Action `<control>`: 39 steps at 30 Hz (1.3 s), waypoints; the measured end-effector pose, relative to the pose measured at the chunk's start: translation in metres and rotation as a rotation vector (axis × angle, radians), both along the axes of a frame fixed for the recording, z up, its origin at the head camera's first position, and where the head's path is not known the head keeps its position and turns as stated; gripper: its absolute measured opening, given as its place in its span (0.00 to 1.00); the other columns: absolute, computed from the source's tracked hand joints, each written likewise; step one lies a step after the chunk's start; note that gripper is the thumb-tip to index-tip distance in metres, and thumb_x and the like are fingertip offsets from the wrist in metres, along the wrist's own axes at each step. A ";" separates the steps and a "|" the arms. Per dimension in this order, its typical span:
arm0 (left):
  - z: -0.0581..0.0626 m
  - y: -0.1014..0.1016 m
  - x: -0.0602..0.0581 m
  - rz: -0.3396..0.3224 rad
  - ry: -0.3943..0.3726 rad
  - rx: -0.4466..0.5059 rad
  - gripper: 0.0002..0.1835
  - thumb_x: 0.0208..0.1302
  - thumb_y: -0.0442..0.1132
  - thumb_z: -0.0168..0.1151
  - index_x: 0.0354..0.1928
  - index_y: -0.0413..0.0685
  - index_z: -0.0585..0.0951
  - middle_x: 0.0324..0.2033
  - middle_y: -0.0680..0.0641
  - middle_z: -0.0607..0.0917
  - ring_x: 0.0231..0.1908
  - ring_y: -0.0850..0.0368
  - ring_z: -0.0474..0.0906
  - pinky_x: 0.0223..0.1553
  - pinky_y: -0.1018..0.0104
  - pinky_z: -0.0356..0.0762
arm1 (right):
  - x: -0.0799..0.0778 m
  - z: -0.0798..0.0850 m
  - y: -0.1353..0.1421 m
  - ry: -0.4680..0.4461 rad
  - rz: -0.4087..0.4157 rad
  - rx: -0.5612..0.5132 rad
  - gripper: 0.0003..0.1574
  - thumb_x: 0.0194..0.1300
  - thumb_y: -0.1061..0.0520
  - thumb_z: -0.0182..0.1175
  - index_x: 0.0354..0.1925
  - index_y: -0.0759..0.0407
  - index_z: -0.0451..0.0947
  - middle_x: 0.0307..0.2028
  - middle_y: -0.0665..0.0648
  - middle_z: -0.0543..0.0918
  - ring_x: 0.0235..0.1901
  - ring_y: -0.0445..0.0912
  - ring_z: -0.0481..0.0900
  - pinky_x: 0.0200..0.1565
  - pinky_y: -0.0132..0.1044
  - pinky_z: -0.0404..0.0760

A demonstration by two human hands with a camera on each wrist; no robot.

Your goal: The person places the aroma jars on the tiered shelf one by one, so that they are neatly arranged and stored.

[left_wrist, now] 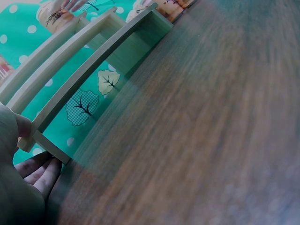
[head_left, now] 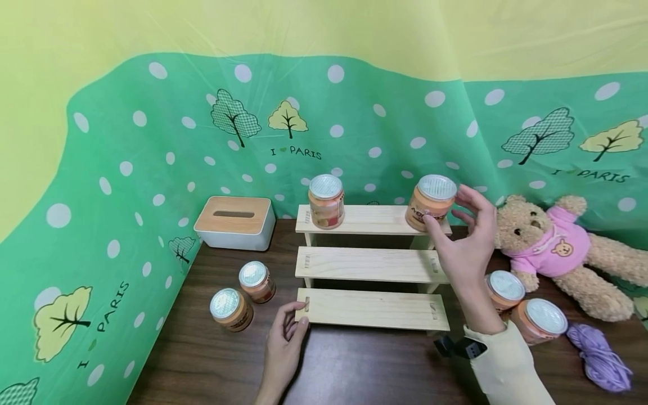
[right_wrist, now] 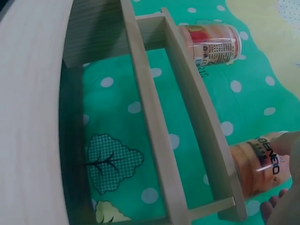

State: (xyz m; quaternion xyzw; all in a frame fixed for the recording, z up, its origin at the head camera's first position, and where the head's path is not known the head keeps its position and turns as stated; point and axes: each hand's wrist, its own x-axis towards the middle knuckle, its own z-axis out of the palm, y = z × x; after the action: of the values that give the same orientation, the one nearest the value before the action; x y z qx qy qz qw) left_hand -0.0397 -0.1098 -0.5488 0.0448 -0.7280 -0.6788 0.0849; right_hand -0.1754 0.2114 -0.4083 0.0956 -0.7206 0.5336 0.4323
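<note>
Head view: found the right hand point(head_left: 468, 247) right of centre, partly closed about a jar point(head_left: 429, 203), with thumb across the front label and forefinger beside the lid. Located that jar upright at the right end of the top tier of a wooden stand point(head_left: 369, 264), in the middle of the frame. Checked against the right wrist view, at lower right: saw the thumb on the label and other fingertips curled near the jar's base. Recorded a light hold; could not tell whether fully seated or bearing partly on the fingers. Found the left hand point(head_left: 286, 343) at bottom centre, pinching the left end of the lowest tier between thumb and fingers; confirmed the same at lower left of the left wrist view. Noted a second jar point(head_left: 326, 205) upright at the top tier's left end, a left-hand pair of jars point(head_left: 253, 275) at lower left and a right-hand pair of jars point(head_left: 541, 320) at lower right, all on the table point(head_left: 202, 371). Judged as the step in hand: placing the gripped jar. Judged as called for next: a level set-down, a clean opening of the fingers without tipping the jar, and a steady brace on the stand.
</note>
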 end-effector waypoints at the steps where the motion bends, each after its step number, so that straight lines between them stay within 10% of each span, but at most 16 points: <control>1: 0.000 0.000 0.000 -0.001 0.002 0.001 0.14 0.79 0.32 0.68 0.62 0.40 0.82 0.64 0.38 0.87 0.65 0.62 0.82 0.63 0.72 0.82 | 0.001 -0.001 0.001 0.015 0.003 -0.017 0.45 0.57 0.75 0.76 0.72 0.70 0.74 0.63 0.49 0.79 0.63 0.46 0.78 0.63 0.34 0.79; 39: 0.000 0.000 0.000 -0.004 -0.015 0.008 0.14 0.79 0.33 0.68 0.62 0.41 0.82 0.65 0.38 0.86 0.66 0.61 0.81 0.64 0.73 0.81 | 0.083 -0.020 0.008 0.118 0.105 -0.065 0.39 0.62 0.67 0.80 0.64 0.85 0.74 0.56 0.54 0.85 0.56 0.44 0.82 0.60 0.31 0.78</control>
State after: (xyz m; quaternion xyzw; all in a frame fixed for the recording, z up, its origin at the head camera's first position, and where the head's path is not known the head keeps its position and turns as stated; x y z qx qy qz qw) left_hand -0.0397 -0.1098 -0.5484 0.0487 -0.7258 -0.6817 0.0780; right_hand -0.0920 0.2196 -0.4284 0.1504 -0.6700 0.5721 0.4486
